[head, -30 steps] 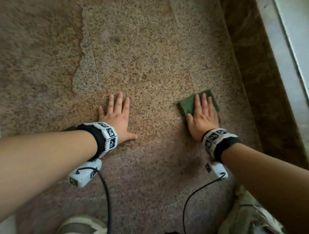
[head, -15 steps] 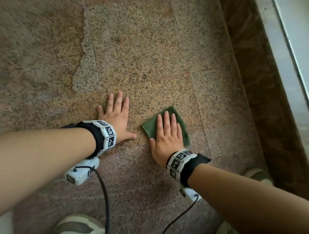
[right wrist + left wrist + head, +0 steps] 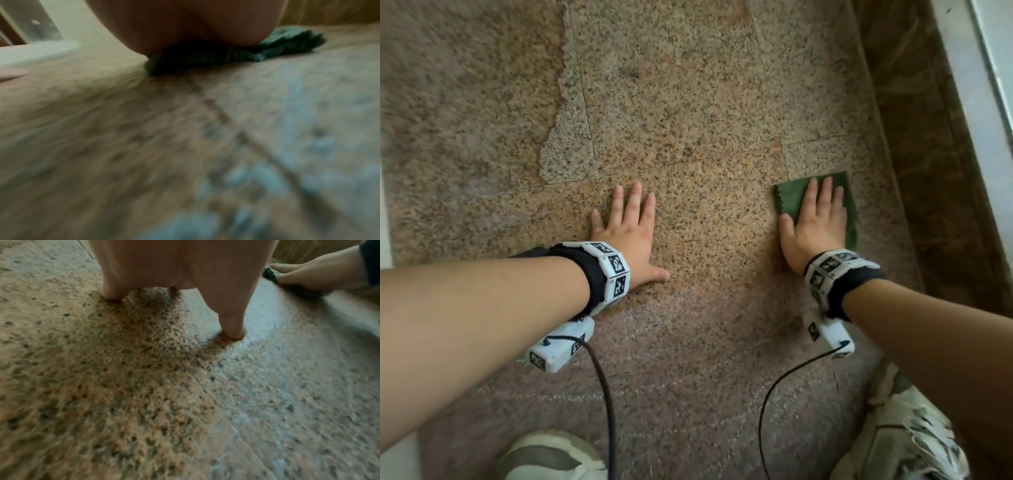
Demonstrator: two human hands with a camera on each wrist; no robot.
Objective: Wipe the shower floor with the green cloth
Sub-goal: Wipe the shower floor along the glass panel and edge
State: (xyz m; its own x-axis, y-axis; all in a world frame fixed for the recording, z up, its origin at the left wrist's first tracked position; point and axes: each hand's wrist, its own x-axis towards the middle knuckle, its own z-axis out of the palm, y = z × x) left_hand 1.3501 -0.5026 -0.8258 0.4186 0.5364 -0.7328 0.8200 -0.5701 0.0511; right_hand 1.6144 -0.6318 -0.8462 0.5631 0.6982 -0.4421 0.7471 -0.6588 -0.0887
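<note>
The green cloth (image 3: 792, 198) lies flat on the speckled granite shower floor (image 3: 688, 102), near the right wall. My right hand (image 3: 815, 222) presses down on it with straight fingers, covering most of it. In the right wrist view the cloth (image 3: 287, 43) bunches out from under the palm. My left hand (image 3: 628, 226) rests flat on bare floor to the left, fingers spread, holding nothing. The left wrist view shows its fingers (image 3: 232, 318) planted on the stone and the right hand (image 3: 316, 274) on the cloth (image 3: 269, 274) at the upper right.
A dark brown stone curb (image 3: 928, 154) runs along the right, with a pale frame (image 3: 976, 85) beyond it. My shoe (image 3: 551, 455) and patterned trouser leg (image 3: 900, 435) sit at the bottom. Wrist cables (image 3: 606, 394) trail over the floor.
My right hand slid the cloth left toward the middle, then back right next to the curb. The left hand stayed planted.
</note>
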